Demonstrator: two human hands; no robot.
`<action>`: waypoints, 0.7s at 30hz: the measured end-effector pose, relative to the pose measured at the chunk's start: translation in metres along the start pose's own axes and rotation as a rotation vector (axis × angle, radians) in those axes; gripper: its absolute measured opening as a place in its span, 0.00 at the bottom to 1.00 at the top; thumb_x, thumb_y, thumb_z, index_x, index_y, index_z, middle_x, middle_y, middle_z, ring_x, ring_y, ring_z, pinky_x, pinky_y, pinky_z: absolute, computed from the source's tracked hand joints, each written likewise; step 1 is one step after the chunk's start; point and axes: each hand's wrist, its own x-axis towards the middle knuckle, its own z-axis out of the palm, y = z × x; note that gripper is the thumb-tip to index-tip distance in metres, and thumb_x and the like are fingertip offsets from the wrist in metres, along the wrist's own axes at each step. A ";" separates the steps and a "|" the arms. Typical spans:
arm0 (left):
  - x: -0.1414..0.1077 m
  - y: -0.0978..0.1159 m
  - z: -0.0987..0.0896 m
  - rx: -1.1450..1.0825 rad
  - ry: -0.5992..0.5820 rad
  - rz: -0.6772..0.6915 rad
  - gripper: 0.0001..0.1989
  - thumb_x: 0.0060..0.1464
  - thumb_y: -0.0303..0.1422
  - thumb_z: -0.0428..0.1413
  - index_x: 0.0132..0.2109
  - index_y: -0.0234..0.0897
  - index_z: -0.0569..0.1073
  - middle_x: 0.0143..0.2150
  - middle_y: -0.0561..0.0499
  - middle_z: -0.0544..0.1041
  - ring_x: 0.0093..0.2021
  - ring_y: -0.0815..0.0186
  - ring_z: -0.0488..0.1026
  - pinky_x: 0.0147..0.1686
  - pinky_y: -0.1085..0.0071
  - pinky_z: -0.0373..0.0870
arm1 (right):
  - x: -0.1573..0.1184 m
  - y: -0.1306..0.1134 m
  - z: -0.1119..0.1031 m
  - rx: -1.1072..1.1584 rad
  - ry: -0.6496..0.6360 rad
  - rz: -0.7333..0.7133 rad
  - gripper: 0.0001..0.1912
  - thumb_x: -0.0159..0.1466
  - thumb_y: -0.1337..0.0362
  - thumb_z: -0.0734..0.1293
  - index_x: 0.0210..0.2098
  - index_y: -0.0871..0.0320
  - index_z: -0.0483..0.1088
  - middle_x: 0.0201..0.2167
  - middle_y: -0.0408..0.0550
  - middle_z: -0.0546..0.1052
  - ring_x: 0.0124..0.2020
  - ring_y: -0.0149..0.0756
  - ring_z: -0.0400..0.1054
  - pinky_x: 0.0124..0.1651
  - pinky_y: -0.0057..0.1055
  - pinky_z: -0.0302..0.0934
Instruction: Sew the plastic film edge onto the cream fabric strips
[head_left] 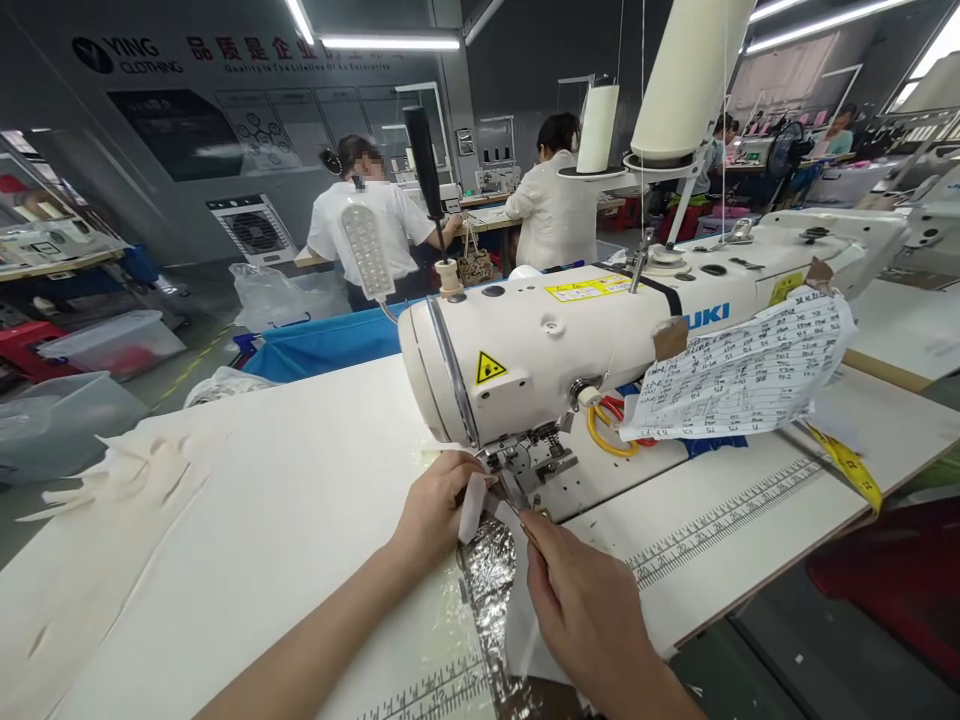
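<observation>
Close by the needle area of the white sewing machine (525,350), my left hand (436,505) has its fingers closed on a narrow white fabric strip (472,508). My right hand (589,600) is closed in a pinch on a slim metal tool (517,500) that points toward the presser foot; its exact kind is hard to make out. White fabric (521,625) hangs below the right hand, over a shiny, film-covered strip (491,580) of the machine bed. My fingertips partly hide the stitching spot.
Cream cut fabric pieces (127,510) lie on the left of the white table (300,450). A handwritten sheet (739,375) hangs on the machine arm, beside a yellow tape measure (847,468). Thread cones (686,80) stand behind. Co-workers (555,205) sit beyond a blue cloth bin (322,345).
</observation>
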 end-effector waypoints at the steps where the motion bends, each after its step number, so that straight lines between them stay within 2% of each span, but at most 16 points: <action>1: 0.000 0.000 0.000 0.015 -0.001 0.000 0.09 0.62 0.32 0.50 0.37 0.38 0.74 0.39 0.48 0.77 0.39 0.64 0.75 0.37 0.68 0.73 | 0.001 -0.001 0.000 0.000 0.005 -0.002 0.19 0.67 0.70 0.55 0.55 0.59 0.67 0.40 0.50 0.82 0.32 0.39 0.77 0.29 0.31 0.65; 10: -0.001 0.000 0.000 0.107 -0.003 0.035 0.07 0.62 0.31 0.49 0.39 0.38 0.71 0.38 0.48 0.75 0.38 0.64 0.73 0.34 0.69 0.71 | 0.005 -0.001 0.004 -0.026 -0.013 -0.005 0.19 0.68 0.71 0.55 0.55 0.61 0.68 0.39 0.50 0.82 0.29 0.37 0.77 0.24 0.29 0.62; 16: 0.002 0.000 0.001 0.128 -0.026 0.016 0.06 0.60 0.29 0.48 0.39 0.38 0.70 0.35 0.48 0.73 0.36 0.63 0.72 0.32 0.69 0.70 | 0.004 -0.001 0.004 -0.042 -0.036 -0.030 0.20 0.68 0.71 0.55 0.56 0.62 0.67 0.42 0.53 0.81 0.33 0.39 0.78 0.28 0.30 0.67; 21: 0.003 -0.001 -0.001 0.062 -0.022 -0.025 0.07 0.59 0.28 0.48 0.34 0.38 0.69 0.33 0.50 0.73 0.33 0.65 0.71 0.31 0.70 0.69 | 0.005 -0.002 0.004 -0.048 -0.021 -0.020 0.19 0.67 0.72 0.56 0.56 0.63 0.68 0.41 0.53 0.82 0.32 0.39 0.78 0.28 0.30 0.66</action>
